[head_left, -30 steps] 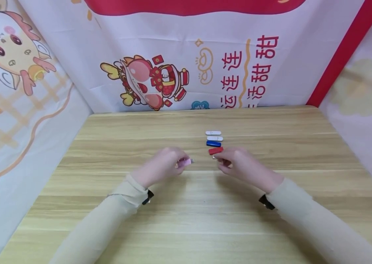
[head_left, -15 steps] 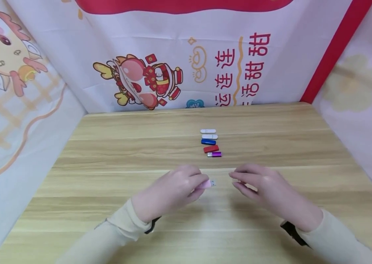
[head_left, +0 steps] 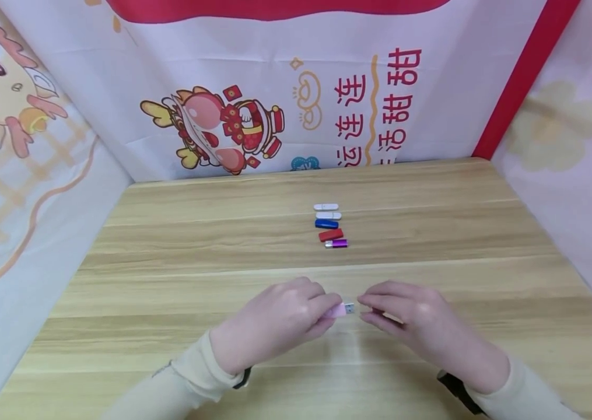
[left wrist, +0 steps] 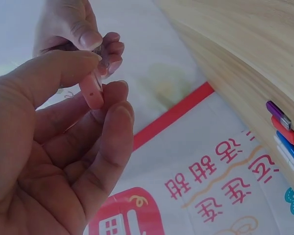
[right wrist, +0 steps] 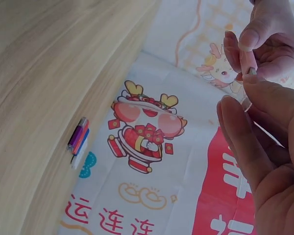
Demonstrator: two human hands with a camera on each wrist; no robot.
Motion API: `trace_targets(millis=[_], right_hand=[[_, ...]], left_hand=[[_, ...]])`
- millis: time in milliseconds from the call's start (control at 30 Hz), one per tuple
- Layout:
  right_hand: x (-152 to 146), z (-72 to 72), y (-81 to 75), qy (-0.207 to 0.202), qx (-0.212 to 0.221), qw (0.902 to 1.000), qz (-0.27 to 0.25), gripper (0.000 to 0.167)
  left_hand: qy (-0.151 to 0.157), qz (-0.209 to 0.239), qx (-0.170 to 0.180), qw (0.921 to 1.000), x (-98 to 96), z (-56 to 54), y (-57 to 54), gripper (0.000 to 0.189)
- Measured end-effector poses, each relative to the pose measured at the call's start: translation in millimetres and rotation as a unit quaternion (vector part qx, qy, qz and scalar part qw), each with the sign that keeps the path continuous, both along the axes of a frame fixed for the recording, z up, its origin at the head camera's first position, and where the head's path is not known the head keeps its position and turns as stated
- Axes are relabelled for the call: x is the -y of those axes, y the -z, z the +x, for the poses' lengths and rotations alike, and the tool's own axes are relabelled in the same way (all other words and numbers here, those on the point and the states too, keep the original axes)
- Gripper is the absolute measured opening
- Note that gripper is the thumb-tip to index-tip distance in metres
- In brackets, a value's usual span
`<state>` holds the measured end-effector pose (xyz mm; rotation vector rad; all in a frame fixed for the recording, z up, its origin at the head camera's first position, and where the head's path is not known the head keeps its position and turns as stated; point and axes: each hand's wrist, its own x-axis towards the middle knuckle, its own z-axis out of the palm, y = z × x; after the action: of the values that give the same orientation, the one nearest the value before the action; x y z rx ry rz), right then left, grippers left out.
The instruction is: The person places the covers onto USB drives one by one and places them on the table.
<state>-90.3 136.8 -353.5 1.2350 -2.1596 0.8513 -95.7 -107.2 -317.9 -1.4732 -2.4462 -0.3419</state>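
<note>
My left hand (head_left: 280, 306) pinches a pink USB stick (head_left: 336, 310) between thumb and fingers, its bare metal plug pointing right. Facing it from the right, my right hand (head_left: 421, 312) holds a small clear piece (right wrist: 246, 103), apparently a cap, between thumb and index finger; the fingertips cover most of it. In the head view a narrow gap lies between the plug and the right fingertips. Seen from the left wrist, the pink stick (left wrist: 92, 92) shows its rounded end. Both hands are over the front half of the wooden table (head_left: 170, 262).
Beyond the hands a column of USB sticks lies on the table: a purple one (head_left: 339, 244) with a metal end, a red one (head_left: 331, 235), a blue one (head_left: 326, 224) and two white ones, the nearer white stick (head_left: 329, 216) beside the blue. Printed cloth (head_left: 254, 41) hangs behind the table.
My right hand has drawn back from the column toward me, uncovering the purple stick. The left hand has brought the pink stick right and nearer, and the two hands have closed in on each other.
</note>
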Motion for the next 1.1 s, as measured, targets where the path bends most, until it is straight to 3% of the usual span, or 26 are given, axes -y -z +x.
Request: trace_targets(millis=[367, 733, 1100], right_hand=[[2.9, 3.6, -0.7, -0.020, 0.001, 0.9998, -0.006, 0.036], [6.3, 3.7, -2.1, -0.038, -0.011, 0.9992, -0.011, 0.031], [6.8, 4.1, -2.2, -0.005, -0.007, 0.9999, -0.014, 0.036]], left_hand=[[0.009, 0.006, -0.052, 0.9986, 0.7, 2.4, 3.1, 0.013], [0.010, -0.002, -0.041, 0.9991, 1.0, 3.8, 2.5, 0.016], [0.007, -0.018, -0.025, 0.9995, -0.4, 5.4, -0.4, 0.021]])
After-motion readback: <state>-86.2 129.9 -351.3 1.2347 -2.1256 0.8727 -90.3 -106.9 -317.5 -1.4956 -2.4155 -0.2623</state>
